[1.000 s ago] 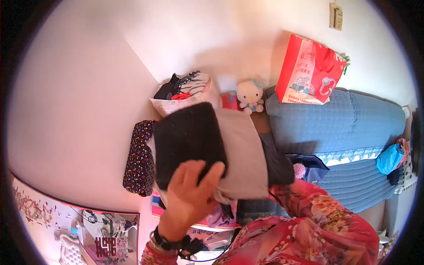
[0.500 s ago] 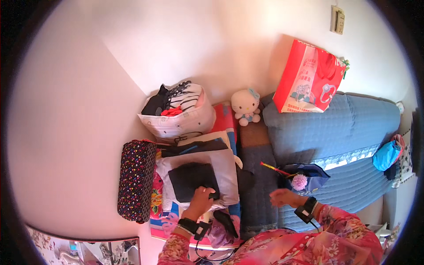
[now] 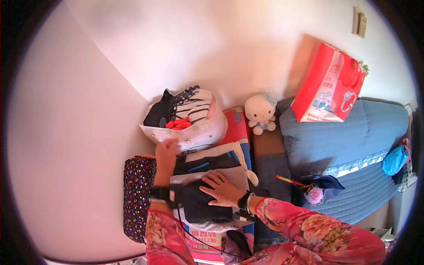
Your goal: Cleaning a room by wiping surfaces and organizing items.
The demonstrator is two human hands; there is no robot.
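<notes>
My right hand (image 3: 222,190) lies with fingers spread on a folded black cloth (image 3: 198,206). That cloth rests on a light grey garment (image 3: 242,176) on top of a pile. My left hand (image 3: 168,152) is raised at the pile's far left corner, just in front of a white bag (image 3: 198,137); its fingers are smeared by motion. The bag is full of clothes, including black, striped and red pieces. Under the grey garment, a black garment with blue strips (image 3: 207,163) shows at the far side.
Left of the pile stands a dotted dark bolster (image 3: 138,198) against the wall. Beyond it to the right sit a white plush toy (image 3: 260,114) and a red paper bag (image 3: 329,86). A blue quilted sofa (image 3: 349,137) holds a pink pompom flower (image 3: 315,195) and a light-blue bag (image 3: 394,161).
My left hand has left the black cloth and moved up toward the white bag. My right hand has come from above the sofa onto the black cloth. The view has shifted slightly.
</notes>
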